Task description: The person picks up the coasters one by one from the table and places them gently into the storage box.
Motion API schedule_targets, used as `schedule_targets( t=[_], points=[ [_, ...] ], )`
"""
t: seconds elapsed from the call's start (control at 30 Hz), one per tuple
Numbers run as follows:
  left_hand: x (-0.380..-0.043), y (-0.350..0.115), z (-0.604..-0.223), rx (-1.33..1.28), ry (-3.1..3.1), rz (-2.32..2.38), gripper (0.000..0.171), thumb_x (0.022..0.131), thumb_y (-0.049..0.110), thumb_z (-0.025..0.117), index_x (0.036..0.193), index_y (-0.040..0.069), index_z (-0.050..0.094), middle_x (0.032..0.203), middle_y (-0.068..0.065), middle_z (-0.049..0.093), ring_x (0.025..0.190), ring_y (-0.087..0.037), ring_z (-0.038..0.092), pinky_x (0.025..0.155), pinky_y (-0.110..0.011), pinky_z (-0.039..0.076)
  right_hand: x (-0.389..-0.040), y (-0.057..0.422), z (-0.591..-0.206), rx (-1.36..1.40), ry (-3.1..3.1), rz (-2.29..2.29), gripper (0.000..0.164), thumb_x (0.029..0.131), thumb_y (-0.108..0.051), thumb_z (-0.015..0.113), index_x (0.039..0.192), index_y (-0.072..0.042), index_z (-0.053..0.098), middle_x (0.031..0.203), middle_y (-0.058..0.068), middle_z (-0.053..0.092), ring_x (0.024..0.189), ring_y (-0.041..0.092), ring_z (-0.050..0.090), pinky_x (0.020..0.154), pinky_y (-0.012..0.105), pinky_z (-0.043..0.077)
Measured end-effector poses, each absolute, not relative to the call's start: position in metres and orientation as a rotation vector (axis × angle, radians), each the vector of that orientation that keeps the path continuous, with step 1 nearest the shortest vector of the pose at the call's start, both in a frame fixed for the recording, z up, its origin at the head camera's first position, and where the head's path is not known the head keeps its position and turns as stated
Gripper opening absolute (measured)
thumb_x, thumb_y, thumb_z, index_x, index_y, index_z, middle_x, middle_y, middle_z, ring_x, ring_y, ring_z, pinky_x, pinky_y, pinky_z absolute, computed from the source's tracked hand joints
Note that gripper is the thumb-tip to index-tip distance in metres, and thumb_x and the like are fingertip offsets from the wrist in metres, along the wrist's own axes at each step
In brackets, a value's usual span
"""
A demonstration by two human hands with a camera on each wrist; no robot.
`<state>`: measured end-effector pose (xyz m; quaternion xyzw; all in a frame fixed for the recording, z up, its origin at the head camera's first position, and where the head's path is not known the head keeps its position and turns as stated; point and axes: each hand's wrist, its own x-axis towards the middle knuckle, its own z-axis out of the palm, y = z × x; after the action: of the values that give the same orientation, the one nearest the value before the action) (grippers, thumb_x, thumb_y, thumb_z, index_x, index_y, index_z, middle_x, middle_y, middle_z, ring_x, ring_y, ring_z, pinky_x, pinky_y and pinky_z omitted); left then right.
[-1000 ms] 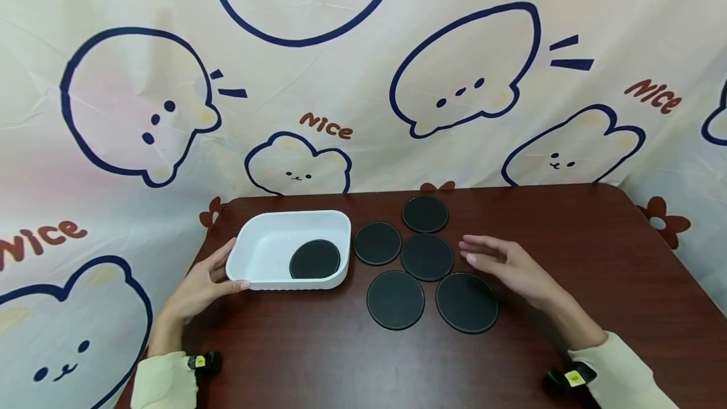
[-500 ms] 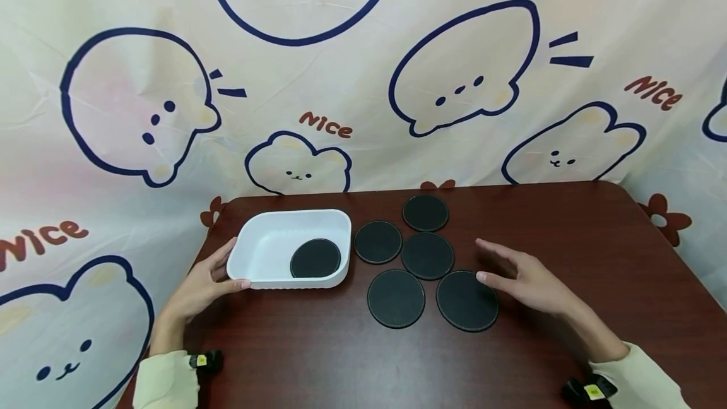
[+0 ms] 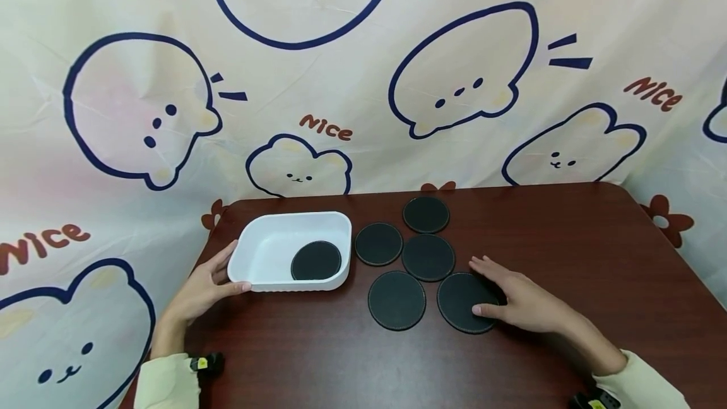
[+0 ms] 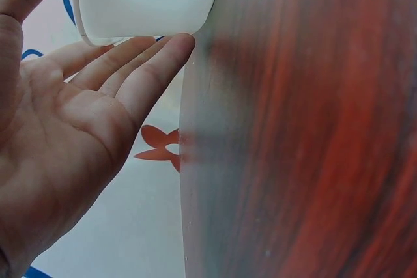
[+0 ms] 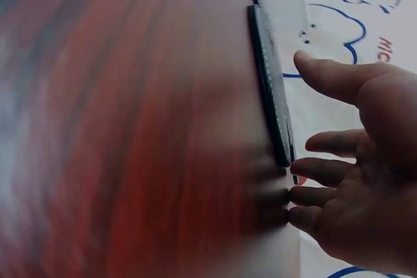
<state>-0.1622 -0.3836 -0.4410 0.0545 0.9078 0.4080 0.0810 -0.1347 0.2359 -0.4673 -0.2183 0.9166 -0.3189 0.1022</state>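
My left hand (image 3: 199, 292) grips the left end of a white rectangular tray (image 3: 264, 248), thumb at the front corner and fingers along the end wall. The left wrist view shows fingertips against the tray's end (image 4: 150, 1). A round black coaster (image 3: 315, 260) with a stitched edge lies inside, towards the right. Above the front-right coaster (image 3: 457, 300) hovers my right hand (image 3: 525, 298), its fingers spread and holding nothing. In the right wrist view the thumb stands over this coaster (image 5: 268, 89), with the other fingertips close by its edge.
Several more black coasters lie flat right of the tray: one in front (image 3: 396, 300), one in the middle (image 3: 428, 257), one beside the tray (image 3: 378, 244) and one at the back (image 3: 426, 214). The dark wooden table (image 3: 318, 358) ends at a patterned cloth (image 3: 363, 81).
My right hand has shifted to the right and towards the front, from beside the middle coaster to over the front-right one, with its thumb spreading away. The left hand and tray stay put.
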Motion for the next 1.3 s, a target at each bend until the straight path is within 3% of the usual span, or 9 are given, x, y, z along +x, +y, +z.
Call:
schedule_targets(
  t=[0.17,0.4,0.5,0.7,0.87,1.1,1.3],
  points=[
    [-0.161,-0.382,-0.441,0.160,2.715,1.221,0.104,0.096,0.024,0.082,0.173,0.007,0.014,0.173,-0.030,0.029,0.146,-0.054,0.051,0.108,-0.052,0.054,-0.134,0.232,-0.465,-0.657,2.699,-0.861,0.089,0.092,-0.045,0.084,0.163,-0.006,0.046,0.169,0.024,0.042,0.160,0.050,0.031,0.118,0.073,0.040],
    [-0.162,-0.381,-0.440,0.172,2.724,1.226,0.104,0.095,0.024,0.083,0.172,0.006,0.015,0.173,-0.030,0.029,0.147,-0.055,0.050,0.108,-0.053,0.053,-0.132,0.228,-0.461,-0.656,2.734,-0.797,0.079,0.089,-0.032,0.089,0.157,-0.009,0.055,0.162,0.026,0.051,0.150,0.050,0.047,0.112,0.067,0.050],
    [-0.161,-0.381,-0.441,0.175,2.717,1.229,0.104,0.096,0.024,0.082,0.173,0.006,0.015,0.173,-0.030,0.028,0.147,-0.055,0.050,0.108,-0.050,0.054,-0.132,0.225,-0.459,-0.660,2.742,-0.799,0.077,0.085,-0.026,0.092,0.153,-0.013,0.059,0.156,0.019,0.058,0.144,0.043,0.055,0.109,0.060,0.054],
    [-0.160,-0.382,-0.445,0.179,2.691,1.266,0.103,0.096,0.024,0.082,0.173,0.006,0.015,0.173,-0.029,0.029,0.146,-0.053,0.051,0.102,-0.027,0.059,-0.137,0.224,-0.458,-0.671,2.750,-0.905,0.077,0.079,-0.014,0.096,0.148,-0.014,0.063,0.138,0.003,0.067,0.123,0.023,0.065,0.100,0.046,0.060],
    [-0.161,-0.383,-0.444,0.184,2.709,1.268,0.102,0.096,0.021,0.082,0.173,0.006,0.016,0.172,-0.031,0.030,0.144,-0.055,0.053,0.102,-0.034,0.061,-0.142,0.226,-0.457,-0.566,2.731,-1.044,0.070,0.081,-0.010,0.094,0.145,-0.008,0.066,0.127,0.009,0.073,0.107,0.020,0.071,0.088,0.040,0.065],
    [-0.162,-0.384,-0.442,0.177,2.718,1.238,0.103,0.096,0.022,0.082,0.172,0.005,0.015,0.173,-0.030,0.028,0.146,-0.055,0.051,0.106,-0.047,0.057,-0.147,0.231,-0.458,-0.474,2.696,-1.102,0.057,0.082,-0.011,0.093,0.135,-0.007,0.073,0.113,0.006,0.077,0.094,0.015,0.071,0.074,0.024,0.060],
    [-0.163,-0.384,-0.442,0.184,2.725,1.227,0.104,0.095,0.022,0.083,0.172,0.005,0.015,0.173,-0.030,0.028,0.145,-0.053,0.053,0.103,-0.035,0.060,-0.149,0.234,-0.459,-0.498,2.673,-1.151,0.048,0.083,-0.012,0.092,0.128,-0.006,0.076,0.098,-0.002,0.078,0.081,0.007,0.068,0.070,0.022,0.057]
  ],
)
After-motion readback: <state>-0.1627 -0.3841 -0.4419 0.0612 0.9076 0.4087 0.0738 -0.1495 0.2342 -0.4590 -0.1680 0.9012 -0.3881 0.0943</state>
